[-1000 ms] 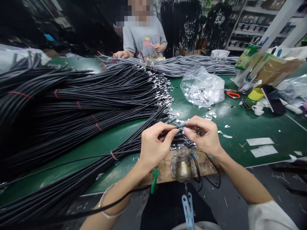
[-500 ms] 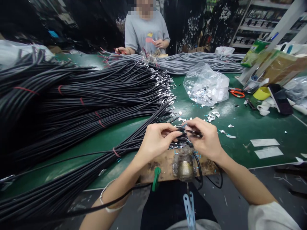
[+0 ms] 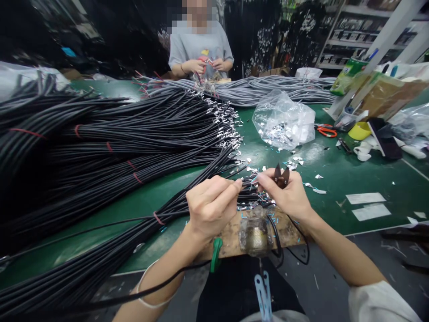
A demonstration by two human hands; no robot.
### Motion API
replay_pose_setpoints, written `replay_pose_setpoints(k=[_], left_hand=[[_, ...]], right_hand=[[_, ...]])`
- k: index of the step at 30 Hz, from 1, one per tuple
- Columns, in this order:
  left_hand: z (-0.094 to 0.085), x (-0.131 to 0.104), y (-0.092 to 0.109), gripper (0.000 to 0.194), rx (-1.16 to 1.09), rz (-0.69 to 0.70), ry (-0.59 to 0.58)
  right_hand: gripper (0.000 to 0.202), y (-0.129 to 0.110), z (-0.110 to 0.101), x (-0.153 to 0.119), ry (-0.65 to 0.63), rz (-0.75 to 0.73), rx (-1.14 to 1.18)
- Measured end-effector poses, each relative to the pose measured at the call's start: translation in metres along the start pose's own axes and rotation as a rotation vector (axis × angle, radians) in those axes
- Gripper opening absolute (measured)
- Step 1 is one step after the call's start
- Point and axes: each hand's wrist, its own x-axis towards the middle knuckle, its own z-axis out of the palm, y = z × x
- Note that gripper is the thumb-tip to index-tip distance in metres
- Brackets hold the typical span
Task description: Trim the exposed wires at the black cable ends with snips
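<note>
A green table (image 3: 326, 214) spreads beyond and to both sides of the hands. Black cables (image 3: 150, 129) fill it to the left of the hands, and the nearest bundle runs in behind the left hand, with its stripped ends just beyond and between the fingertips. Across the table, well beyond both hands, a co-worker (image 3: 214, 42) in a grey shirt works with both hands raised, behind grey cables (image 3: 275, 91). A wooden board (image 3: 288, 230) lies just below the hands, on their near side. A clear plastic bag (image 3: 283, 118) of scraps sits beyond the right hand. The left hand (image 3: 212, 203) is closed, fingers curled and thumb pressed in; I cannot tell whether a cable end is pinched there. The right hand (image 3: 291, 194) grips dark cutters (image 3: 280, 176), their blades spread and pointing up, while its thumb reaches toward the cable ends. A metal cylinder (image 3: 256, 237) sits on the board below the gap between the hands. White strips (image 3: 371, 212) lie right of the right hand. A green handle (image 3: 217, 252) is below the left hand, and tiny blue bits (image 3: 244, 216) dot the board between the hands.
</note>
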Motion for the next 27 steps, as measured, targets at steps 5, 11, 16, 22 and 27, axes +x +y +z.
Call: replay_pose_setpoints(k=[5, 11, 16, 22, 27], left_hand=[[0.0017, -0.0001, 0.0059, 0.015, 0.069, -0.06, 0.044], [-0.001, 0.0031, 0.0069, 0.022, 0.043, -0.071, 0.176], [-0.0019, 0.0039, 0.0057, 0.025, 0.05, -0.034, 0.249], [-0.0017, 0.0046, 0.0061, 0.024, 0.041, -0.041, 0.243], [-0.0027, 0.0045, 0.006, 0.024, 0.042, -0.043, 0.223]], right_hand=[[0.017, 0.0004, 0.0028, -0.0068, 0.077, -0.353, -0.324], [0.025, 0.0019, -0.0009, -0.004, 0.017, -0.126, -0.135], [0.022, 0.0019, -0.0015, -0.0008, -0.052, -0.198, -0.128], [0.022, 0.0002, -0.0029, -0.0006, -0.088, -0.19, -0.069], [0.024, 0.0004, -0.0034, -0.0008, -0.078, -0.212, -0.099]])
